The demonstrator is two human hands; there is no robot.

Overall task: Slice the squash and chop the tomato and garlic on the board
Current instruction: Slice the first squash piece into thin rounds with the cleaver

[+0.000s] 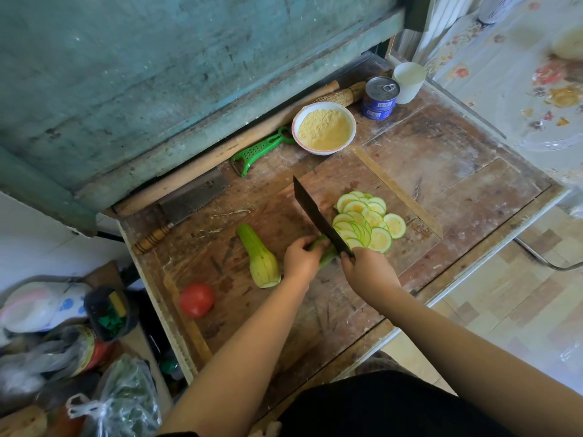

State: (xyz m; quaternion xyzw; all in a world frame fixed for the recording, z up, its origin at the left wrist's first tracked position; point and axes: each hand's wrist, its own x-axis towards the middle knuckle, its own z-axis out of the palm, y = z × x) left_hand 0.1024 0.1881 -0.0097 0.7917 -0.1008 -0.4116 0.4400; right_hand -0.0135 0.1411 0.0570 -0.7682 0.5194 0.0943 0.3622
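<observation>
Worn wooden board (410, 197): left hand (301, 258) grips green squash stub (326, 255), dark cleaver (318, 217) in right hand (367, 271) crosses it just right of the fingertips.

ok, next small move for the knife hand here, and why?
Probably press the knife down for another slice. The right hand holds it over the short squash stub that the left hand pins, beside the fanned slices. Little stub shows, so the fingers should likely slide back first.
</observation>
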